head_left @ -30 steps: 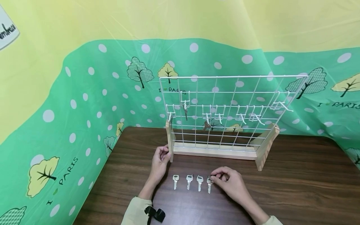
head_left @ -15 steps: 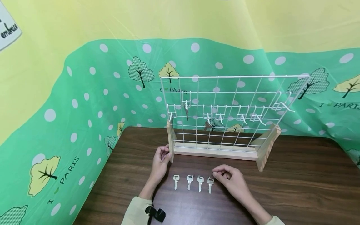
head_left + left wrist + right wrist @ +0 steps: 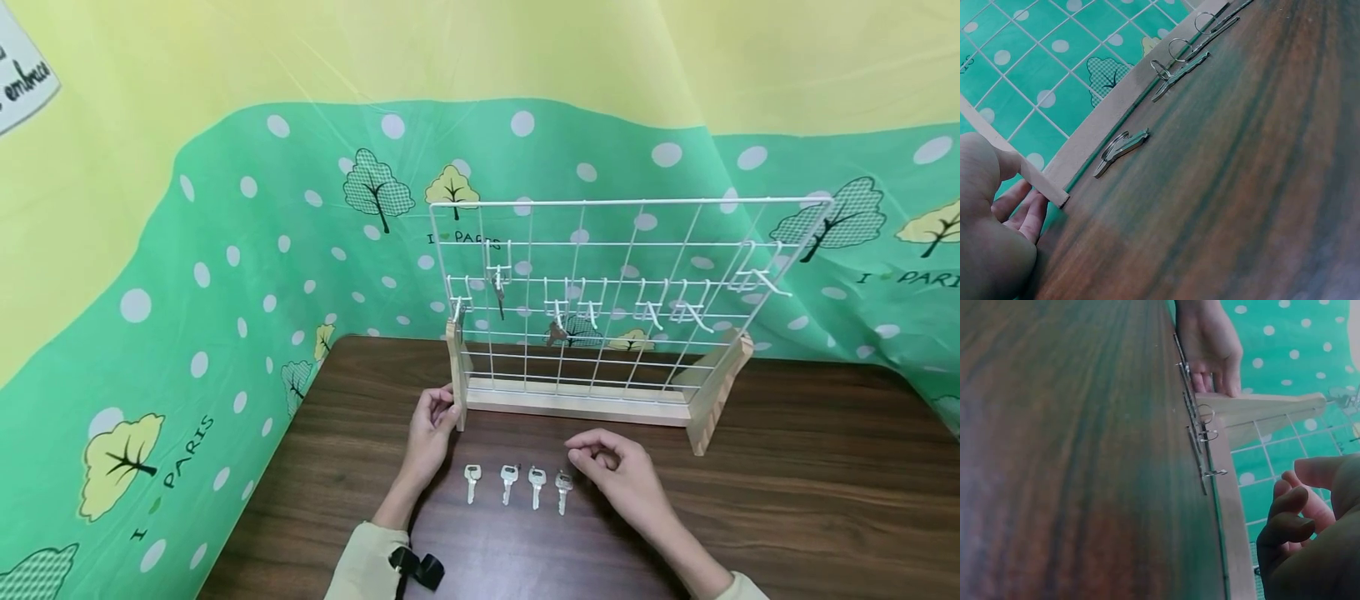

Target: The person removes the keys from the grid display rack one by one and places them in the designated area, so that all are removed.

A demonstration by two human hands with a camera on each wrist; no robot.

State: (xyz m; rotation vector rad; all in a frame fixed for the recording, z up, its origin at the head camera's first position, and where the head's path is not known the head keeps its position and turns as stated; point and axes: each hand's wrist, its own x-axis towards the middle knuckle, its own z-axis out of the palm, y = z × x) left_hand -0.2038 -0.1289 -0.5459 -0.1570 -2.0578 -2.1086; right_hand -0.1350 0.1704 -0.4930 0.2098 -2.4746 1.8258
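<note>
Right grip (image 3: 621, 477) had a narrow gap between thumb and index, just beside four keys (image 3: 536, 481) lined up on the desk (image 3: 817, 467). Left grip (image 3: 429, 432) held the rack (image 3: 577, 406) by its left edge. Open desk ran rightward.

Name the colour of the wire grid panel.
The wire grid panel is white, seen best in the head view.
</note>
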